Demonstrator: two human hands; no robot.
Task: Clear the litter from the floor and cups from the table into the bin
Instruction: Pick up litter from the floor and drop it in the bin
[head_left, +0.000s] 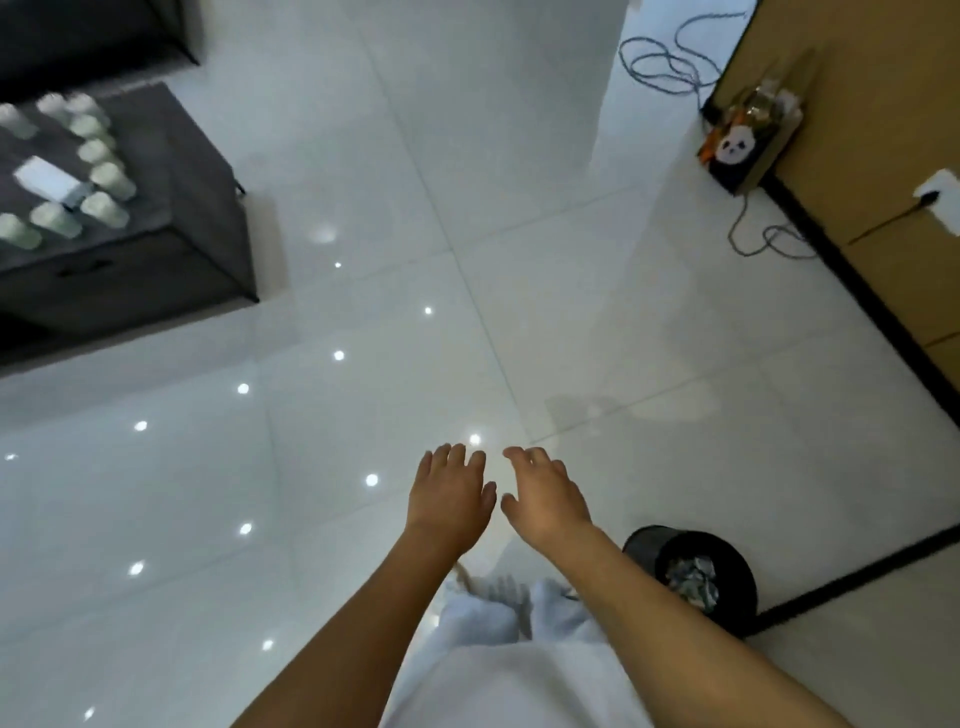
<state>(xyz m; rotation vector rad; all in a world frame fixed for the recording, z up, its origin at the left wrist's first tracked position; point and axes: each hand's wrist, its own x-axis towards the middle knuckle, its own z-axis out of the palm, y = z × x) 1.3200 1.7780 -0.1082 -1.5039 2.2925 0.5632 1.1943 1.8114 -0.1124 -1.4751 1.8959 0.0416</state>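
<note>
My left hand (451, 498) and my right hand (545, 498) are stretched out side by side over the white tiled floor, fingers relaxed, holding nothing. A black mesh bin (691, 577) stands on the floor at my lower right, close to my right forearm, with crumpled litter (691, 579) inside. Several pale green cups (106, 179) stand on the dark grey table (171, 156) at the upper left, far from both hands. A white box (49, 179) lies among the cups.
A panda-printed box (748, 140) full of small items sits by the tan wall at the upper right. Grey cables (670, 62) lie on the floor near it, and a white plug (940, 195) is on the wall. My white-clothed legs are below.
</note>
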